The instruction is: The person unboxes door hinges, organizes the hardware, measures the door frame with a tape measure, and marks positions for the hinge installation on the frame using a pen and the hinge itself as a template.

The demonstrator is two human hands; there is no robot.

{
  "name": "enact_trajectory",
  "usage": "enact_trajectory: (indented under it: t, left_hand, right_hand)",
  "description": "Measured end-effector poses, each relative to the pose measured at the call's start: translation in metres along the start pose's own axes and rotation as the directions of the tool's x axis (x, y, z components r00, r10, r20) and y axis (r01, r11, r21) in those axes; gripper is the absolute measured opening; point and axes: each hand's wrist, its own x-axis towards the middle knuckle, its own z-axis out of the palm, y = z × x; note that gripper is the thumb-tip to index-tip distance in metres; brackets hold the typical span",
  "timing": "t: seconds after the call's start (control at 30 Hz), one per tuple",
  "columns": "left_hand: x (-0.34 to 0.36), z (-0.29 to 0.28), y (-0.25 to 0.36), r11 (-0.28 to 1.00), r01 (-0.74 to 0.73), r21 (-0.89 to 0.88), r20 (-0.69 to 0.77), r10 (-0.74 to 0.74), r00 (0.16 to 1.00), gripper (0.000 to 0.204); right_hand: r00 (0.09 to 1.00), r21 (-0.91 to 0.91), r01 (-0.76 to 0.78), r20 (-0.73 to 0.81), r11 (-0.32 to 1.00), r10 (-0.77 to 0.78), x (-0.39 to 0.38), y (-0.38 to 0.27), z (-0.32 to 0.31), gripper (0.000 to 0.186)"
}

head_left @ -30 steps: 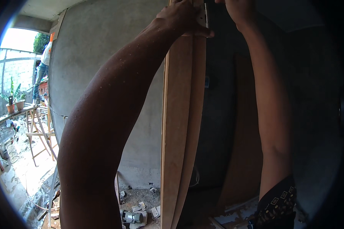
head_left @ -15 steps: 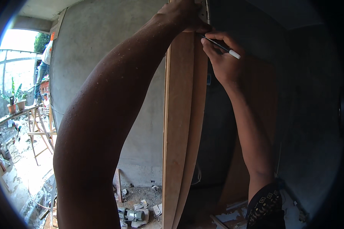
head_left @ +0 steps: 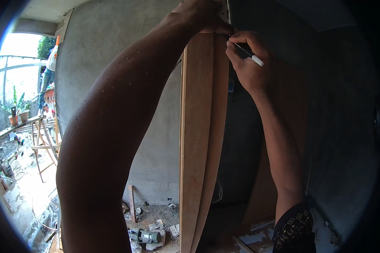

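A tall wooden door frame (head_left: 198, 126) with a stepped edge stands upright before me. At its top my left hand (head_left: 200, 16) is closed around the wood, pressing a metal hinge (head_left: 224, 12) against it; most of the fingers are hidden or cut off by the upper edge. Just below and to the right, my right hand (head_left: 253, 59) pinches a thin dark pen with a white end (head_left: 257, 60). Its point is beside the lower end of the hinge, near my left thumb; my fingers hide whether it touches the wood.
A grey plastered wall (head_left: 156, 105) lies behind the frame. On the rubble floor sits a grey electric motor (head_left: 147, 237). A wooden panel (head_left: 278, 126) leans in the dark room at right. Outside at left, a person (head_left: 47, 76) stands by a wooden trestle (head_left: 42, 145).
My right hand has shifted slightly right, and the pen now slants more steeply. The left hand stays at the hinge, with its forearm a little further left.
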Motion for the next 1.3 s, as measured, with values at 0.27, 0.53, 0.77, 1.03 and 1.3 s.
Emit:
enact_trajectory:
  t: [0.27,0.53,0.77,1.03,1.3]
  left_hand:
    - [0.0,-0.001,-0.004,0.993,-0.099,0.06,0.002,0.1,0.995,0.07]
    - [-0.004,-0.005,0.001,0.99,-0.132,0.046,-0.015,0.133,0.991,0.071]
    - [0.004,0.007,-0.001,0.989,-0.108,0.098,-0.045,0.113,0.993,0.075]
    - [0.007,0.008,0.002,0.999,-0.038,-0.029,-0.059,0.036,0.998,0.066]
    - [0.026,0.026,-0.023,0.979,-0.128,0.156,-0.035,0.135,0.99,0.051]
  right_hand:
    - [0.995,-0.125,0.096,0.038,0.988,-0.092,0.001,-0.006,-0.002,0.025]
    - [0.991,-0.034,0.129,0.039,0.991,-0.128,0.004,-0.007,-0.002,0.024]
    - [0.987,0.069,0.146,0.054,0.987,-0.15,0.006,0.0,-0.001,0.021]
    - [0.946,-0.216,0.274,0.237,0.937,-0.222,0.015,-0.008,-0.012,0.02]
    - [0.894,-0.405,0.326,0.426,0.855,-0.139,0.031,-0.032,0.001,0.006]
